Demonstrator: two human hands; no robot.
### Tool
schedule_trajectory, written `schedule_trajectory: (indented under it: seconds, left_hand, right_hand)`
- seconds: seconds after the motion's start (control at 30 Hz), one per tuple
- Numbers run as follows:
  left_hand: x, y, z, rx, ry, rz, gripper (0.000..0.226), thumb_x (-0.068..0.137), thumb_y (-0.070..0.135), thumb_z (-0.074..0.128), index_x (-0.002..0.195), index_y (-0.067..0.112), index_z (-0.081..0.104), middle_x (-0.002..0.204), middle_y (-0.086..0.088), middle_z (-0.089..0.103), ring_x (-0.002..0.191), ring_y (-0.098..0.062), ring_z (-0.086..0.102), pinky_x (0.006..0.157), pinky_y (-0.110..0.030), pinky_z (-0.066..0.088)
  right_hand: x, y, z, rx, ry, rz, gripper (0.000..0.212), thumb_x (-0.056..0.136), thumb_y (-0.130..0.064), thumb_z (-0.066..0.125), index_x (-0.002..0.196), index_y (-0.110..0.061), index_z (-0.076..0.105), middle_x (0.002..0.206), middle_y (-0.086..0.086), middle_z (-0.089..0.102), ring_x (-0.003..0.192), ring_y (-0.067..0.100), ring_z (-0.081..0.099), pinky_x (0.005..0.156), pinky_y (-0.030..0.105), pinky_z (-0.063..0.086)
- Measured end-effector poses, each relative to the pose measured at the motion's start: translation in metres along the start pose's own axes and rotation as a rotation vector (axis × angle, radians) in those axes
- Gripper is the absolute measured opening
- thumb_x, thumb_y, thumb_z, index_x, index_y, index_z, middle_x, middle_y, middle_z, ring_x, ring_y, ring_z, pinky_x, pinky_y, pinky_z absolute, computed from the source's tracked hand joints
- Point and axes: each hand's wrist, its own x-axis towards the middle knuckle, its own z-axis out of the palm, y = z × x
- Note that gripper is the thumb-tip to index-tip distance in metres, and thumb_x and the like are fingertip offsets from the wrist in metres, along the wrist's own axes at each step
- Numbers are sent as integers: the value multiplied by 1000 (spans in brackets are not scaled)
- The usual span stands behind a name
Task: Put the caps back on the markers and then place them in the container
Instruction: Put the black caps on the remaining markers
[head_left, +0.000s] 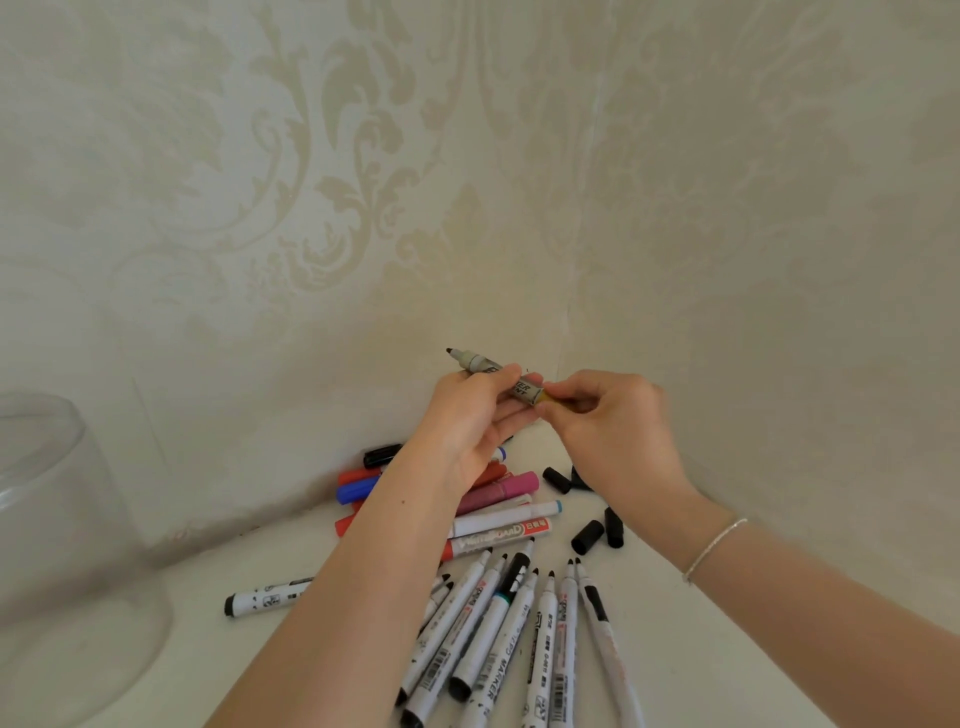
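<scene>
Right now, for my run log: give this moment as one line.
left hand: holds uncapped marker | right hand: pinches its yellow end | black caps: loose on table

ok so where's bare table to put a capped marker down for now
Bare table lies between the clear container and the lone marker. It is crowded in the white marker fan, the coloured pile and among the loose black caps.

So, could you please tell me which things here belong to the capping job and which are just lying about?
Job:
- uncapped marker held in both hands
- left hand, right hand
- loose black caps
- uncapped markers on the table
- clear container

Lying about:
- bracelet
- patterned wall
</scene>
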Motion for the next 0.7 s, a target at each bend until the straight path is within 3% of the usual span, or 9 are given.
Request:
schedule_trajectory:
  seconds: [0.13,0.3,0.4,0.5,0.63,0.7]
  left_hand:
    - [0,-2,-1,35,3,-25,4,96,2,52,98,-1,54,89,-17,68,75,-24,68,60,-29,61]
    - [-6,0,3,88,-67,-119,4,95,7,52,93,4,54,79,-11,66,57,-17,64,50,-25,56]
    - [-9,1,4,140,-139,-153,8,95,11,50,99,5,53,76,-9,64,58,-17,64,50,-25,53]
    - [-10,2,1,192,-164,-120,10,96,10,50,101,4,56,74,-8,63,65,-19,65,56,-32,56]
    - [-12,0,0,364,-248,-89,16,97,11,50,105,4,63,74,-7,63,64,-18,64,69,-40,56]
    - [-10,2,-3,406,-274,-86,16,97,11,51,106,5,63,76,-8,62,64,-18,64,76,-45,55]
  right_hand:
    - [-3,3,3,-61,17,-122,5,81,-5,70,79,-7,74,68,9,68,62,26,62,57,24,45]
    - [-2,13,-9,-67,-75,-370,18,76,-14,77,71,-4,63,63,1,58,56,11,51,52,19,43]
    - [4,16,-18,-145,-148,-484,36,70,-34,80,73,-11,53,64,-12,44,56,4,41,49,14,36]
    - [5,17,-19,-263,-244,-395,59,59,-56,79,92,-23,42,82,-19,40,70,-1,44,59,19,41]
    - [3,20,-17,-204,-496,-326,104,57,-55,82,141,-29,25,121,-16,30,100,-5,43,84,8,42]
    - [5,20,-17,-238,-556,-329,117,58,-57,80,149,-26,13,137,-17,17,113,-5,37,93,6,36]
